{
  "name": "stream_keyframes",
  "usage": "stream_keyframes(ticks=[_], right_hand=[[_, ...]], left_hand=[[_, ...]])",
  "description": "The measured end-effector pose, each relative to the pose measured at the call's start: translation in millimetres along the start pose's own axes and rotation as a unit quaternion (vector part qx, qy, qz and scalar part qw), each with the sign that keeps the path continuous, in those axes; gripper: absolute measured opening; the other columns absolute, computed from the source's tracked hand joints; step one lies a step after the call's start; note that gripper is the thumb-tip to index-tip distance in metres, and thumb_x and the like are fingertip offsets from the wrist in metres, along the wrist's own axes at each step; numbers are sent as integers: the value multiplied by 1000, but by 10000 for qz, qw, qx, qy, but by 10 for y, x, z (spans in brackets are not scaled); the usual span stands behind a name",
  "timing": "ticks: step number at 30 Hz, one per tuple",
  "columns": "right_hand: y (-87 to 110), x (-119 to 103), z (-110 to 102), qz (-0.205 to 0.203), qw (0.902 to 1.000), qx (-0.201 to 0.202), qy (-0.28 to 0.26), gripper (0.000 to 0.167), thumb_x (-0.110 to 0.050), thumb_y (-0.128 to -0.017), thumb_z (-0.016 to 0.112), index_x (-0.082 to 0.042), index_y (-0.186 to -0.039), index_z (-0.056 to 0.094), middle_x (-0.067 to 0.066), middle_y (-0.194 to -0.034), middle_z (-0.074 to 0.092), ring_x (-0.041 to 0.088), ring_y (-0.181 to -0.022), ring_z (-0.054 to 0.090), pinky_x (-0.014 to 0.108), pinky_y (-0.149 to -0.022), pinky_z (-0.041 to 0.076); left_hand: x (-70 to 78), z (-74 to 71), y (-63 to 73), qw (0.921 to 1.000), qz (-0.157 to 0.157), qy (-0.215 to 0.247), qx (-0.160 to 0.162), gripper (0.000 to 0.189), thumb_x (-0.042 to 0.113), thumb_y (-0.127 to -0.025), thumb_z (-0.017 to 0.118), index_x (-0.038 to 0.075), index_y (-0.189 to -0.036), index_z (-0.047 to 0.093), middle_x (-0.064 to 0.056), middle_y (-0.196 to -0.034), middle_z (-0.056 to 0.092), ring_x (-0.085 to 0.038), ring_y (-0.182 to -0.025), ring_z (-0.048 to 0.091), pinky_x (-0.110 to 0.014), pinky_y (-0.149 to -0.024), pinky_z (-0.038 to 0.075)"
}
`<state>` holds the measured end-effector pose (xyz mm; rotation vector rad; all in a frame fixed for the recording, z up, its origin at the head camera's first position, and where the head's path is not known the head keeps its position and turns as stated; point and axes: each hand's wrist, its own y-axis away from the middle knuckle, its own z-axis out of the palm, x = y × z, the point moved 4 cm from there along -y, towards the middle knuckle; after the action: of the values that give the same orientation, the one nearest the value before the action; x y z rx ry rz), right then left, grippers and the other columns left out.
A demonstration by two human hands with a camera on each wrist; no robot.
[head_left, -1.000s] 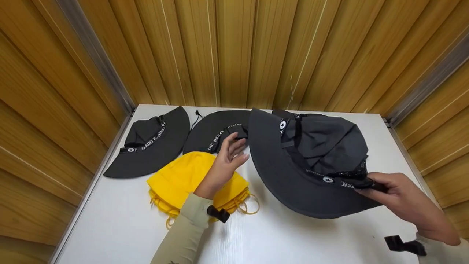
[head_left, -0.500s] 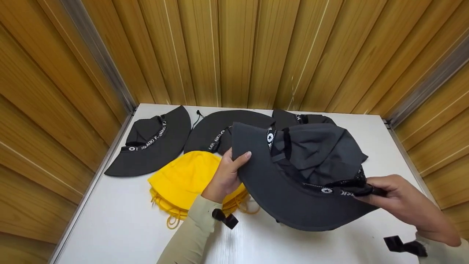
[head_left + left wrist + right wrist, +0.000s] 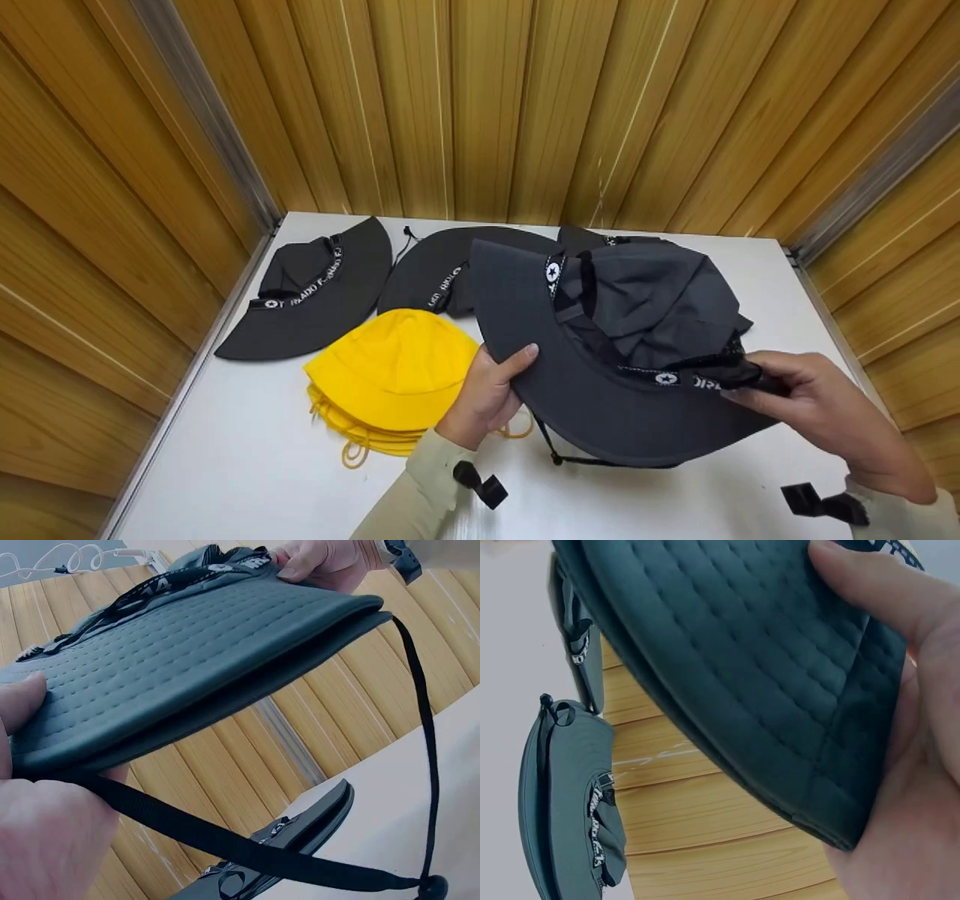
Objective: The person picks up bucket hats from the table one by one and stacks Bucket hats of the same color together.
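Note:
Both hands hold a dark grey wide-brimmed sun hat (image 3: 600, 397) above the table, its brim folded double and its soft crown crumpled. My left hand (image 3: 484, 397) grips the brim's left part, thumb on top. At the brim's right end, my right hand (image 3: 832, 409) pinches the hat beside the logo band. A black chin strap (image 3: 247, 851) with a toggle (image 3: 433, 888) hangs below the brim in the left wrist view. Rows of stitching cross the brim close to my right thumb (image 3: 847, 574) in the right wrist view. The palms are partly hidden.
Stacked yellow bucket hats (image 3: 397, 367) with cords lie left of my left hand. Along the table's back lie a dark folded hat (image 3: 337, 315) at left, another dark hat (image 3: 450, 259) in the middle and a third (image 3: 581, 238), partly covered. Wood-patterned walls (image 3: 480, 112) enclose the white table (image 3: 247, 450).
My left hand has come right and taken hold of the brim. The held hat has shifted left and slightly down overall, and its chin strap now shows below. My right hand keeps its grip.

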<state>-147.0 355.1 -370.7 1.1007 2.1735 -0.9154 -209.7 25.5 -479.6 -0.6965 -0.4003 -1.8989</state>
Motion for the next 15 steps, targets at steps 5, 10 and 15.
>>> stream_keyframes(ticks=[5,10,15], right_hand=[[30,72,-37,305,9788,1476,-1388,56,28,-81,63,12,-134,56,1,-106,79,7,-94,75,14,-82,57],[112,238,89,141,8625,2941,-4116,51,18,-99,45,7,-148,38,21,-124,72,28,-115,71,28,-100,57],[188,441,405,510,7213,3431,-5996,36,-17,-108,48,-7,-142,44,19,-136,66,28,-123,66,32,-103,55]], left_hand=[[42,19,14,9997,223,-23,89,51,-6,-96,57,9,-141,37,-6,-129,60,-19,-116,67,-36,-107,54],[57,22,15,9989,429,103,144,55,-5,-98,58,12,-145,33,-5,-133,55,-18,-119,63,-34,-110,52],[33,18,20,9980,515,279,239,48,-2,-99,60,15,-139,39,-3,-128,59,-18,-115,65,-34,-108,53]])
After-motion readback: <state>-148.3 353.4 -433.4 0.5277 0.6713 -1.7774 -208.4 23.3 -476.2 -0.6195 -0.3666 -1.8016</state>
